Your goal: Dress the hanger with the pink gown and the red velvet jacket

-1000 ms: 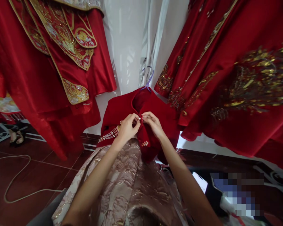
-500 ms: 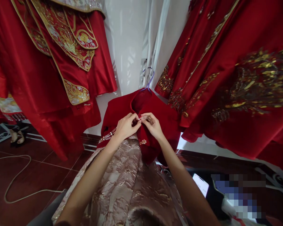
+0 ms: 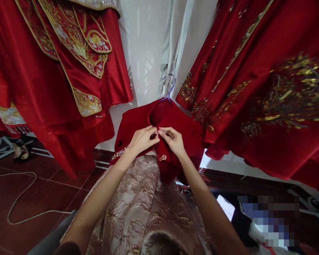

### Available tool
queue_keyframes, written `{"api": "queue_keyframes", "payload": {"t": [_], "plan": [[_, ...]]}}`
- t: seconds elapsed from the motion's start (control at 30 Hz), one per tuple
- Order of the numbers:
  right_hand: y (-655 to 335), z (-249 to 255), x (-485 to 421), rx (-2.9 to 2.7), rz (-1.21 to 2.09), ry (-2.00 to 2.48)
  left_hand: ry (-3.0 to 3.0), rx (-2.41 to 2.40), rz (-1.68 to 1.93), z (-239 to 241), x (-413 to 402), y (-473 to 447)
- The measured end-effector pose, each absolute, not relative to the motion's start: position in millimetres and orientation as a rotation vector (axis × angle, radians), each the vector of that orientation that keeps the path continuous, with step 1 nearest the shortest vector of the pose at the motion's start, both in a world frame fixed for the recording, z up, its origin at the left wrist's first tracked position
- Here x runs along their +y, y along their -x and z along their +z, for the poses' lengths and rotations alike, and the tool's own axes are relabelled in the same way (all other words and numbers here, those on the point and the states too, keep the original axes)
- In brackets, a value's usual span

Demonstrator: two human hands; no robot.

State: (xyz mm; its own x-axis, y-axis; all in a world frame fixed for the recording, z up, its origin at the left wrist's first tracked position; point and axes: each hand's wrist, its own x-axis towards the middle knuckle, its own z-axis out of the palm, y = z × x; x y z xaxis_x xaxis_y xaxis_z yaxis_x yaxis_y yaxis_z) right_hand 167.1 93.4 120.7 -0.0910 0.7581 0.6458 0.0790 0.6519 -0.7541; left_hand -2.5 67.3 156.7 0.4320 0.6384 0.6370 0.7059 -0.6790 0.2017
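Observation:
A dark red jacket [image 3: 183, 122] hangs in front of me on a purple hanger [image 3: 170, 91]. Just below its collar, my left hand [image 3: 143, 139] pinches the front edge with thumb and fingers together. Right beside it, my right hand [image 3: 172, 140] pinches the other side of the opening, the fingertips nearly meeting. Whatever small fastening sits between the fingertips is mostly hidden. Lower on the front, a pearly flower-shaped button [image 3: 163, 157] shows. Bead strings [image 3: 119, 153] trim the left side. A shiny pinkish-gold brocade garment [image 3: 133, 191] spreads below, under my forearms.
Red embroidered gowns [image 3: 95, 81] hang at left, and more red gowns with gold sequins [image 3: 255, 95] at right. A lit phone [image 3: 225, 207] lies at lower right. A pale cable [image 3: 22, 198] loops over the tiled floor, near heeled shoes [image 3: 21, 151].
Both hands stay at the jacket's front opening, with only slight finger shifts and the left fingers a little straighter. The view has shifted slightly.

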Motion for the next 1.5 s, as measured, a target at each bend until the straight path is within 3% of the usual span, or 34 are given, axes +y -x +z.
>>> {"api": "queue_keyframes", "payload": {"t": [0.3, 0.77, 1.0, 1.17, 1.37, 1.5], "plan": [[-172.4, 121.7, 91.0, -1.586, 0.752, 0.701, 2.694, -1.165, -1.296, 154.5, 71.8, 2.7], [-170.4, 126.8, 89.2, -1.625, 0.732, 0.774, 2.783, -1.040, -1.180, 156.6, 76.7, 0.3], [-149.0, 84.7, 55.9, -1.615, 0.353, 0.899, 2.651, -1.180, -1.536, 103.0, 60.4, -11.5], [-162.2, 55.6, 42.7, -1.582, 0.447, 1.120, 2.543, -1.404, -1.456, 61.3, 40.2, 1.0], [-199.2, 75.4, 43.7, -1.503, 0.368, 1.194, 2.329, -1.756, -1.289, 36.5, 32.4, 50.5], [-215.0, 104.1, 28.5, -1.408, 0.334, 1.100, 2.284, -1.751, -1.468, 48.2, 25.9, 58.3]]}}
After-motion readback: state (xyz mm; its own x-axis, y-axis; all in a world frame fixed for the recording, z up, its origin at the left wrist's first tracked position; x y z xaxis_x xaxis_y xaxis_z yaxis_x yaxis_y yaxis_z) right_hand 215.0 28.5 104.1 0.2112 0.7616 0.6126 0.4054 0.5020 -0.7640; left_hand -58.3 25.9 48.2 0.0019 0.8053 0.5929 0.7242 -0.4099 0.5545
